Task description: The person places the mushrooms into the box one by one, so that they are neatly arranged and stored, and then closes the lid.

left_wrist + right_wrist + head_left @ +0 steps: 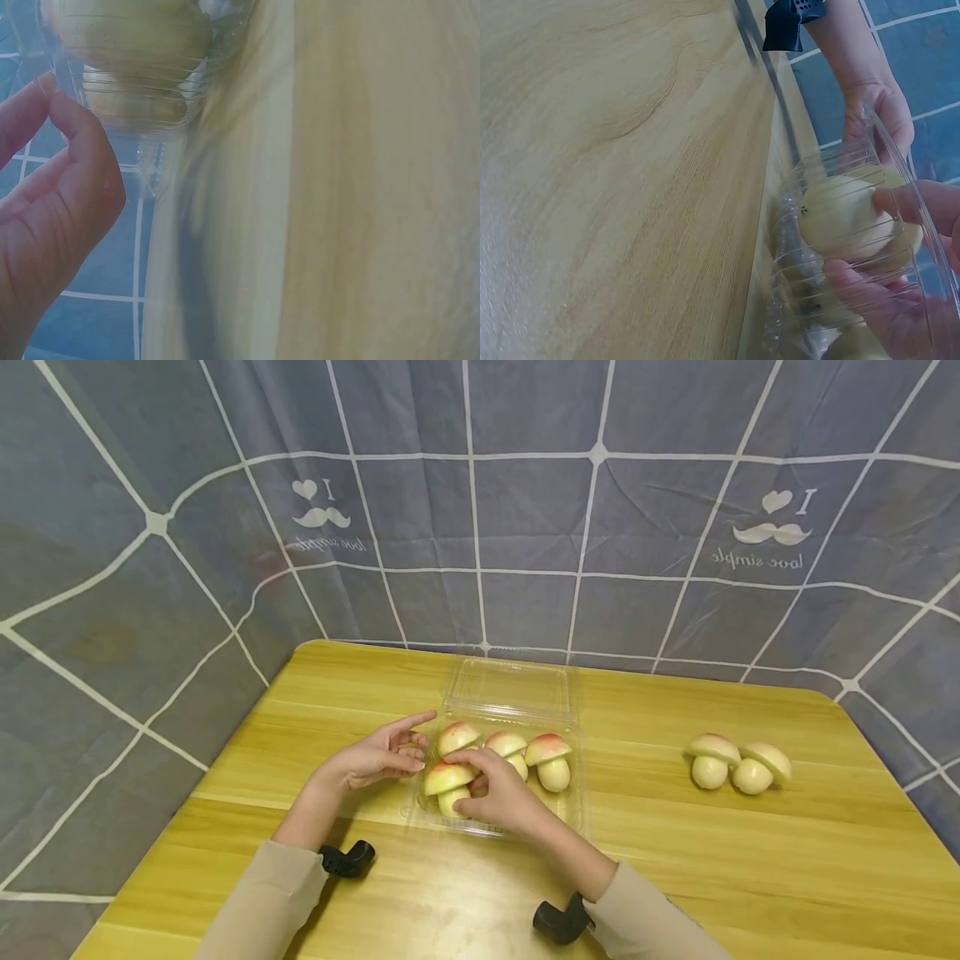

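Note:
A clear plastic clamshell box [525, 817] lies with its lid [513, 685] folded back. My right hand [506, 793] reaches into the box's front left and grips an imitation mushroom [447, 779] with a red-tinged cap and pale stem, thumb by the stem and fingers on the cap. Behind and beside it in the box are more imitation mushrooms, such as one at the right [553, 764]. My left hand [378, 756] is at the box's left side, index finger extended and the other fingers loosely bent. In the left wrist view its fingertips [64, 105] are close to the clear wall; contact is unclear.
Two more imitation mushrooms [711, 760] [761, 768] lie side by side on the right of the wooden table [637, 877]. A grey curtain [525, 527] with white lines hangs behind the table and along its sides. Black wrist cameras [562, 920] sit on both wrists.

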The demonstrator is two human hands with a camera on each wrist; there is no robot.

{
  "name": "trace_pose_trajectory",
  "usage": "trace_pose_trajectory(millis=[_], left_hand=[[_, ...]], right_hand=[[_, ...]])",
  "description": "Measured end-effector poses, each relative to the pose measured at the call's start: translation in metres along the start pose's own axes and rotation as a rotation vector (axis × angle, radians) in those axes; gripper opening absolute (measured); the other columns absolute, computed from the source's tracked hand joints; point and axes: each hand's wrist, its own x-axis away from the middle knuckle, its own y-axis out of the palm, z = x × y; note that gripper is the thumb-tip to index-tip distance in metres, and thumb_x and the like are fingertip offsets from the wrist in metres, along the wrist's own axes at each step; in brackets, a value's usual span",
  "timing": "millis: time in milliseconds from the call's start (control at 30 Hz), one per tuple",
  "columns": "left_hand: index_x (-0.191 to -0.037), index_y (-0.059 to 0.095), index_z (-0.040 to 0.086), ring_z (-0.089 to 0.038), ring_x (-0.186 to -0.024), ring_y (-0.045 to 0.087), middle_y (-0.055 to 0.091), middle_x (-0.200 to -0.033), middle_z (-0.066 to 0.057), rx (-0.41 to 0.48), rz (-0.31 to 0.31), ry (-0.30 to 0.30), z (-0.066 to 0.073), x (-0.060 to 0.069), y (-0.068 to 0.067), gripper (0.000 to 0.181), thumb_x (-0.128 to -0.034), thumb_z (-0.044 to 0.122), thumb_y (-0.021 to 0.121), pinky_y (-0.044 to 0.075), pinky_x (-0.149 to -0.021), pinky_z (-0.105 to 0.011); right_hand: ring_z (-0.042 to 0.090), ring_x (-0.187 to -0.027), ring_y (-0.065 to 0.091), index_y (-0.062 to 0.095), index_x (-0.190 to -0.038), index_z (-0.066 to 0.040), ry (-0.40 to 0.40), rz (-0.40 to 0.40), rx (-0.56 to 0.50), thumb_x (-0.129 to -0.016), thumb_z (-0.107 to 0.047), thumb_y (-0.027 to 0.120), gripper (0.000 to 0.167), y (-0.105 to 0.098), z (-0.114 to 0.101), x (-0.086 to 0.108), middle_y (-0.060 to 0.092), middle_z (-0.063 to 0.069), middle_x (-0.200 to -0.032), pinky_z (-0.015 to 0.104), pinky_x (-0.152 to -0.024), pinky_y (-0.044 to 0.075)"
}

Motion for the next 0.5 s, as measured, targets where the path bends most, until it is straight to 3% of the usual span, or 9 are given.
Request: trace_pose_trajectory(millis=[300, 500], left_hand=[[-0.150, 0.007, 0.008, -0.009, -0.080, 0.050, 0.039, -0.103, -0.005, 0.005, -0.003, 0.002, 0.0005, -0.0001, 0.0009, 0.083, -0.0844, -0.012, 0.054, 0.045, -0.066, -0.021], [-0.150, 0.007, 0.008, -0.009, -0.082, 0.051, 0.040, -0.104, -0.006, 0.005, -0.002, 0.003, -0.0006, 0.0002, -0.0005, 0.083, -0.0847, -0.012, 0.054, 0.046, -0.067, -0.021]], right_hand=[[0.025, -0.094, 0.059, 0.051, -0.130, -0.008, 0.062, -0.026, -0.033, -0.078, -0.001, 0.071, 0.056, -0.0064, 0.0005, 0.0021, 0.048, 0.010, -0.130, 0.029, -0.076, 0.052], [0.029, -0.093, 0.061, 0.052, -0.128, -0.005, 0.044, -0.040, -0.042, -0.078, 0.000, 0.072, 0.054, -0.0095, 0.0003, 0.0026, 0.049, 0.012, -0.128, 0.028, -0.077, 0.052]])
